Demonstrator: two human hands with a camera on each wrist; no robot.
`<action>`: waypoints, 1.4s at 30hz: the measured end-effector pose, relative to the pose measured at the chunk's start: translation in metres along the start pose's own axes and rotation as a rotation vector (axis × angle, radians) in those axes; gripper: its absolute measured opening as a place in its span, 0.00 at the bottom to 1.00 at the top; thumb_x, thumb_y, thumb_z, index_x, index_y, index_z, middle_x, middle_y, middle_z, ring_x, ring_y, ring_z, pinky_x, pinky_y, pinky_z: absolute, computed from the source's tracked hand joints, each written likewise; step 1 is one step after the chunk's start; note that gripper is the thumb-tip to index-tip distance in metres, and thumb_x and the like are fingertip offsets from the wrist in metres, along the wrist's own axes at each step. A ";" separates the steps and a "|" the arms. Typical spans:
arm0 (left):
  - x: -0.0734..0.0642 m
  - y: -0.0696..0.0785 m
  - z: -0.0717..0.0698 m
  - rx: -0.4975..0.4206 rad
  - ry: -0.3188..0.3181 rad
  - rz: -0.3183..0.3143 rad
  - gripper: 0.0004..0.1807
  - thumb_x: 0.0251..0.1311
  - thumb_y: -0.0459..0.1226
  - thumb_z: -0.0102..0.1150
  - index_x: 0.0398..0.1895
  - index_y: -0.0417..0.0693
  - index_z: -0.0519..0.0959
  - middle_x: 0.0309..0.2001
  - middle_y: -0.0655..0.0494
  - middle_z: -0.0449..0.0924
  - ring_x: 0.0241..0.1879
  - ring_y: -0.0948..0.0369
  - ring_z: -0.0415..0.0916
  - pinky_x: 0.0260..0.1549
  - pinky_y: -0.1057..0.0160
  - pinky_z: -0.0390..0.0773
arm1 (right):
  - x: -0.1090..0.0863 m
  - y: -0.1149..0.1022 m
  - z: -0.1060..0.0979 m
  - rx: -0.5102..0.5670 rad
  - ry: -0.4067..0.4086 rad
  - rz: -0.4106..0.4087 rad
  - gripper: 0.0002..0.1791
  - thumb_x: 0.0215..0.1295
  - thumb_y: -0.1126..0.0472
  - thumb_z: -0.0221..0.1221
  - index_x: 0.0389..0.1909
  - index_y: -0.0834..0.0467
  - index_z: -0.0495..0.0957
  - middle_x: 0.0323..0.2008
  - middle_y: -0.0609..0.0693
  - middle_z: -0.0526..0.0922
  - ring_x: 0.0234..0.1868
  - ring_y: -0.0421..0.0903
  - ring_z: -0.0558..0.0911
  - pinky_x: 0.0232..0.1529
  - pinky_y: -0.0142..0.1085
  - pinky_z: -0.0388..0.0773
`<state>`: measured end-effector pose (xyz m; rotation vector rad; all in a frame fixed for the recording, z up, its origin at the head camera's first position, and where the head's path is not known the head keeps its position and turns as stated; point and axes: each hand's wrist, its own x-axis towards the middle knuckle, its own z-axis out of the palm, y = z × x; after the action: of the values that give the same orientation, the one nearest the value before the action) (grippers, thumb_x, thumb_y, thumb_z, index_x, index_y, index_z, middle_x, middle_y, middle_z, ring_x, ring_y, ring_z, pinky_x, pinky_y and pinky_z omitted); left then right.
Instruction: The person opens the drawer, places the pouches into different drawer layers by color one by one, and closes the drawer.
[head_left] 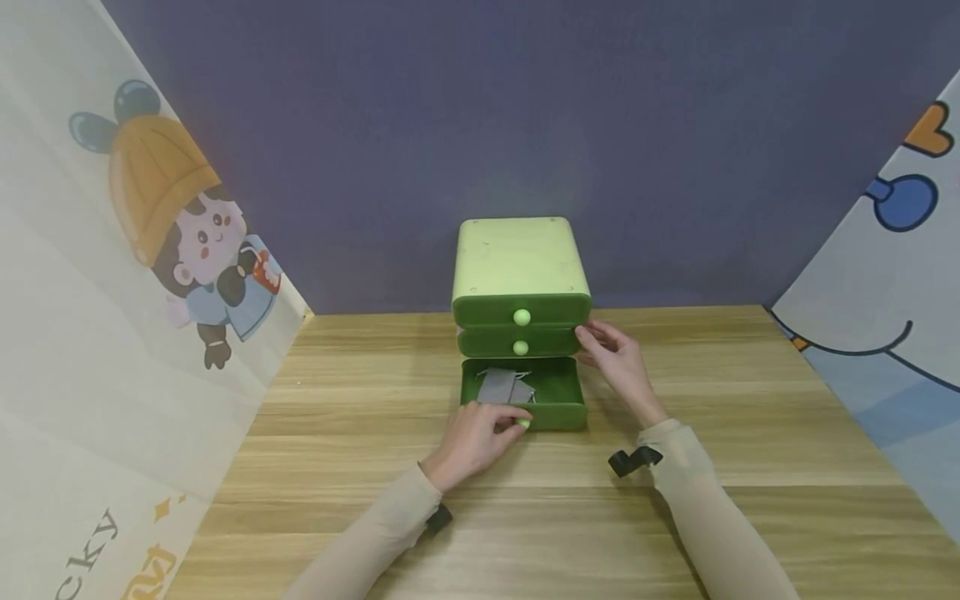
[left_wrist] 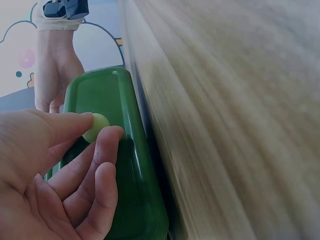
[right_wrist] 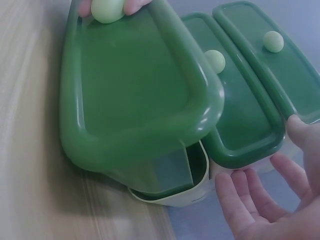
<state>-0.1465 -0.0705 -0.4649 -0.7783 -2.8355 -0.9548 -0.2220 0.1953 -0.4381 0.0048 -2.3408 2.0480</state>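
A small drawer cabinet (head_left: 519,254) with a pale green shell and three dark green drawers stands on the table. Its bottom drawer (head_left: 561,417) is pulled out, while the middle drawer (head_left: 491,342) and top drawer (head_left: 487,312) are in. Grey drawstring pouches (head_left: 497,387) lie in the bottom drawer. My left hand (head_left: 474,440) pinches that drawer's round pale green knob (left_wrist: 97,127) between thumb and fingers. At the cabinet's right side, my right hand (head_left: 617,360) rests by the middle drawer's edge, its thumb (right_wrist: 298,131) at the front and its fingers fairly straight along the side.
The cabinet stands on a wood-grain table (head_left: 360,375) before a dark blue back wall (head_left: 360,167). Pale panels with cartoon prints, one on the left (head_left: 60,317) and one on the right (head_left: 885,275), flank the table. A black band (head_left: 636,460) sits at my right wrist.
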 end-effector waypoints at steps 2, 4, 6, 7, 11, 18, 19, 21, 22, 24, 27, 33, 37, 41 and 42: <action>0.001 0.000 0.000 -0.002 -0.004 -0.001 0.10 0.72 0.44 0.68 0.52 0.61 0.91 0.22 0.64 0.83 0.12 0.74 0.54 0.13 0.72 0.57 | 0.000 0.000 0.000 0.005 0.003 -0.001 0.39 0.78 0.44 0.61 0.79 0.62 0.66 0.72 0.66 0.73 0.47 0.31 0.85 0.60 0.37 0.84; 0.002 -0.001 0.000 -0.001 -0.006 -0.005 0.10 0.72 0.44 0.68 0.52 0.62 0.91 0.24 0.64 0.84 0.12 0.74 0.53 0.13 0.72 0.57 | 0.000 0.001 0.000 0.008 0.003 -0.002 0.38 0.78 0.45 0.61 0.79 0.62 0.66 0.72 0.66 0.73 0.46 0.30 0.85 0.61 0.38 0.84; 0.004 -0.002 0.000 -0.004 -0.008 -0.008 0.10 0.72 0.44 0.68 0.52 0.62 0.91 0.26 0.64 0.87 0.12 0.74 0.52 0.13 0.72 0.57 | 0.000 0.001 0.000 0.011 0.003 -0.004 0.38 0.79 0.45 0.61 0.79 0.62 0.66 0.72 0.66 0.73 0.46 0.30 0.85 0.62 0.39 0.84; 0.004 -0.002 0.000 -0.008 -0.010 -0.009 0.10 0.72 0.44 0.68 0.53 0.61 0.91 0.27 0.63 0.88 0.11 0.74 0.52 0.12 0.72 0.57 | 0.000 0.001 0.000 0.012 0.004 -0.004 0.38 0.78 0.45 0.61 0.79 0.62 0.66 0.72 0.66 0.73 0.46 0.30 0.85 0.62 0.40 0.83; 0.007 -0.004 0.000 -0.028 -0.007 -0.007 0.10 0.72 0.43 0.68 0.52 0.60 0.91 0.32 0.61 0.91 0.11 0.74 0.53 0.12 0.72 0.57 | 0.000 0.001 0.000 0.014 0.000 -0.006 0.38 0.78 0.45 0.61 0.79 0.62 0.67 0.72 0.65 0.73 0.47 0.30 0.85 0.62 0.39 0.84; 0.012 -0.007 0.000 -0.037 -0.009 -0.016 0.10 0.72 0.43 0.68 0.53 0.60 0.91 0.40 0.59 0.94 0.12 0.74 0.57 0.13 0.71 0.60 | 0.000 0.002 0.000 0.007 0.000 -0.008 0.37 0.79 0.45 0.61 0.78 0.63 0.67 0.72 0.66 0.73 0.47 0.30 0.85 0.63 0.43 0.83; 0.012 -0.008 0.000 -0.039 -0.012 -0.018 0.11 0.72 0.43 0.68 0.53 0.61 0.91 0.40 0.59 0.94 0.12 0.74 0.57 0.13 0.71 0.61 | 0.000 0.002 0.000 0.005 0.001 -0.009 0.37 0.79 0.45 0.61 0.78 0.63 0.67 0.71 0.66 0.73 0.46 0.30 0.85 0.63 0.43 0.83; 0.014 -0.009 0.001 -0.039 -0.016 -0.022 0.11 0.72 0.43 0.68 0.53 0.60 0.91 0.41 0.58 0.94 0.12 0.74 0.57 0.13 0.71 0.60 | 0.001 0.001 0.000 0.000 0.003 -0.012 0.37 0.79 0.45 0.61 0.78 0.63 0.68 0.71 0.66 0.74 0.46 0.30 0.85 0.62 0.41 0.84; 0.014 -0.010 0.001 -0.039 -0.017 -0.022 0.11 0.72 0.43 0.68 0.53 0.60 0.91 0.41 0.58 0.94 0.13 0.74 0.58 0.13 0.71 0.61 | 0.001 0.001 0.000 -0.002 0.004 -0.014 0.37 0.79 0.45 0.61 0.78 0.63 0.68 0.71 0.66 0.74 0.45 0.30 0.85 0.61 0.40 0.85; 0.015 -0.011 0.001 -0.038 -0.021 -0.024 0.11 0.72 0.43 0.68 0.53 0.60 0.91 0.43 0.58 0.94 0.13 0.74 0.59 0.13 0.71 0.61 | 0.001 0.001 0.000 -0.002 0.004 -0.017 0.36 0.79 0.46 0.61 0.77 0.64 0.68 0.70 0.67 0.74 0.45 0.31 0.86 0.60 0.39 0.85; 0.017 -0.011 0.000 -0.040 -0.024 -0.031 0.11 0.72 0.44 0.68 0.54 0.60 0.91 0.45 0.57 0.94 0.13 0.74 0.61 0.13 0.71 0.62 | 0.001 0.001 0.000 0.002 0.000 -0.020 0.36 0.79 0.46 0.61 0.77 0.64 0.68 0.70 0.67 0.75 0.44 0.31 0.86 0.60 0.40 0.85; 0.020 -0.011 0.000 -0.054 -0.027 -0.047 0.11 0.72 0.43 0.68 0.54 0.60 0.91 0.45 0.56 0.94 0.13 0.73 0.60 0.13 0.71 0.61 | 0.000 0.002 -0.001 0.004 -0.004 -0.023 0.36 0.79 0.47 0.61 0.77 0.64 0.68 0.70 0.67 0.75 0.45 0.28 0.85 0.63 0.45 0.83; 0.022 -0.013 0.000 -0.065 -0.024 -0.051 0.11 0.72 0.43 0.67 0.54 0.59 0.90 0.43 0.56 0.94 0.12 0.72 0.60 0.12 0.71 0.61 | 0.001 0.002 0.000 0.020 -0.002 -0.033 0.35 0.78 0.50 0.63 0.77 0.65 0.68 0.70 0.68 0.75 0.46 0.29 0.85 0.61 0.43 0.84; 0.024 -0.016 0.001 -0.073 -0.016 -0.041 0.11 0.72 0.42 0.67 0.54 0.57 0.91 0.45 0.56 0.94 0.16 0.74 0.67 0.15 0.71 0.64 | 0.002 0.003 0.001 0.025 -0.002 -0.038 0.34 0.78 0.53 0.64 0.76 0.66 0.68 0.70 0.68 0.75 0.45 0.29 0.85 0.56 0.36 0.86; 0.025 -0.016 0.001 -0.073 -0.014 -0.038 0.11 0.72 0.42 0.68 0.54 0.57 0.91 0.46 0.56 0.94 0.17 0.73 0.69 0.16 0.71 0.65 | 0.002 0.003 0.001 0.026 -0.001 -0.037 0.34 0.78 0.54 0.64 0.76 0.66 0.68 0.70 0.68 0.75 0.45 0.29 0.85 0.55 0.34 0.86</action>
<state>-0.1756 -0.0699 -0.4696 -0.7429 -2.8517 -1.0677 -0.2237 0.1948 -0.4415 0.0494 -2.2969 2.0614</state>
